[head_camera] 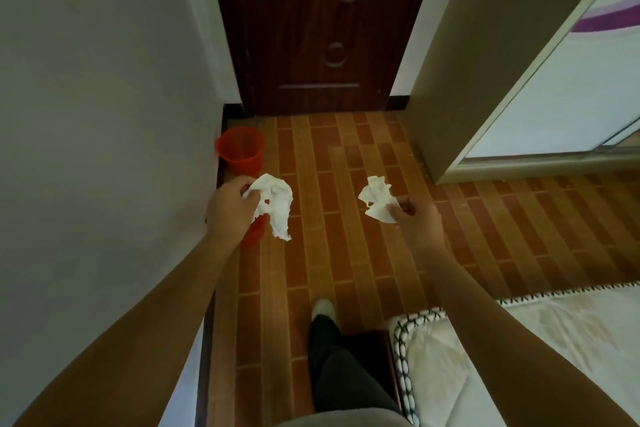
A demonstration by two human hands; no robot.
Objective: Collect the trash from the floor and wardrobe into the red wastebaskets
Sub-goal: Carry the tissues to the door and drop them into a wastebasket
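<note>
Beyond both hands stands a dark carved wooden door (322, 24), and beneath them runs a floor (346, 236) of glossy orange-brown plank-pattern tiles; a pale quilted mattress (519, 340) with stitched edging lies below the right forearm. Two red mesh plastic wastebaskets hug the wall: one wastebasket (239, 152) just beyond the left hand (232, 208), a second wastebasket (254, 232) largely hidden under it. Each hand pinches one crumpled white tissue: the larger tissue (273, 208) left, the smaller tissue (375, 198) in the right hand (414, 218).
</note>
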